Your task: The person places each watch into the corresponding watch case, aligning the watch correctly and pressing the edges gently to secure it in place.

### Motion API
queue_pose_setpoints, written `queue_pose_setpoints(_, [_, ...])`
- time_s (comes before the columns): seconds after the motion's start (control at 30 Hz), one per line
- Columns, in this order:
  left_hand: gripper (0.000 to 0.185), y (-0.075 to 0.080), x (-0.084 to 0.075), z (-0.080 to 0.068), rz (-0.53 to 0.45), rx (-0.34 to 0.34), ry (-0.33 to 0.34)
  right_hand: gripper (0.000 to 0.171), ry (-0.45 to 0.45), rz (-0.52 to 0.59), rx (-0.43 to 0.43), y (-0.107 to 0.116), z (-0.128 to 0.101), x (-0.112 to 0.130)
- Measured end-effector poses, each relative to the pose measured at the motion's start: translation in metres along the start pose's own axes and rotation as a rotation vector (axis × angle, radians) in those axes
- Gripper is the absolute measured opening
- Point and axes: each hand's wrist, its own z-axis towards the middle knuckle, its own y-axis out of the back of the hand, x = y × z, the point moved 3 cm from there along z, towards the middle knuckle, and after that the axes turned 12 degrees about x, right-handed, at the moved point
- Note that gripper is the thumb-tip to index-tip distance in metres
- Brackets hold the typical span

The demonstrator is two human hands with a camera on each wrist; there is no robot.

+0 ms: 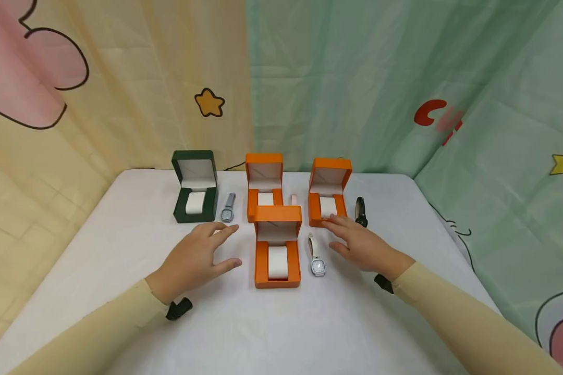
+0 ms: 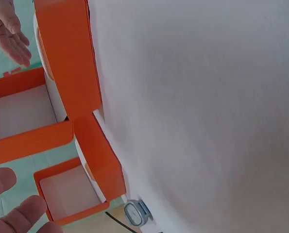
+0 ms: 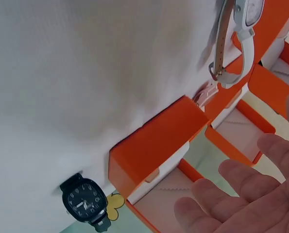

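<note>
Head view: a white-covered table bearing four open watch boxes, each with a white cushion inside. The nearest orange box stands at the centre front, lid raised; behind it is a second orange box, to the rear right a third orange box, and to the rear left a dark green box. The left hand hovers just left of the nearest orange box, fingers straight and loosely spread, palm down, holding nothing; whether it touches the cloth cannot be told. The right hand is likewise flat and spread, empty, its fingertips reaching to the front edge of the third orange box; contact cannot be confirmed. A white-strapped watch lies on the cloth between the nearest orange box and the right hand, just beside both. A grey watch lies between the green box and the second orange box; a black watch lies just right of the third orange box; a small pink item, too small to identify, lies between the two rear orange boxes. The right wrist view confirms open, empty fingers near the orange box, with the black watch and the white-strapped watch on the cloth.
</note>
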Motion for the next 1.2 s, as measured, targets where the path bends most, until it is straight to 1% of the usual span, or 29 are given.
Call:
queue_pose_setpoints(0.1, [0.077, -0.004, -0.007, 0.002, -0.026, 0.025, 0.0, 0.057, 0.002, -0.007, 0.021, -0.003, -0.003, 0.002])
queue_pose_setpoints(0.27, [0.075, -0.012, -0.017, 0.007, -0.068, 0.075, -0.017, 0.053, -0.023, -0.004, 0.081, -0.011, -0.005, 0.003])
queue_pose_setpoints(0.43, [0.072, -0.018, -0.029, 0.016, -0.062, 0.145, -0.035, 0.052, -0.013, 0.001, 0.13, -0.019, -0.003, 0.006])
queue_pose_setpoints(0.53, [0.071, -0.022, -0.037, 0.021, -0.067, 0.188, -0.029, 0.052, -0.007, 0.002, 0.154, -0.023, 0.0, 0.007])
queue_pose_setpoints(0.67, [0.07, -0.027, -0.044, 0.027, -0.07, 0.214, -0.021, 0.056, 0.007, -0.009, 0.166, -0.028, 0.002, 0.008])
queue_pose_setpoints(0.8, [0.071, -0.032, -0.048, 0.033, -0.067, 0.215, -0.023, 0.058, 0.023, -0.026, 0.161, -0.034, 0.004, 0.007])
queue_pose_setpoints(0.97, [0.071, -0.039, -0.05, 0.038, -0.081, 0.223, -0.024, 0.056, 0.038, -0.054, 0.166, -0.039, 0.005, 0.009])
queue_pose_setpoints(1.2, [0.077, -0.045, -0.048, 0.042, -0.122, 0.267, 0.029, 0.052, 0.046, -0.077, 0.158, -0.038, 0.007, 0.015])
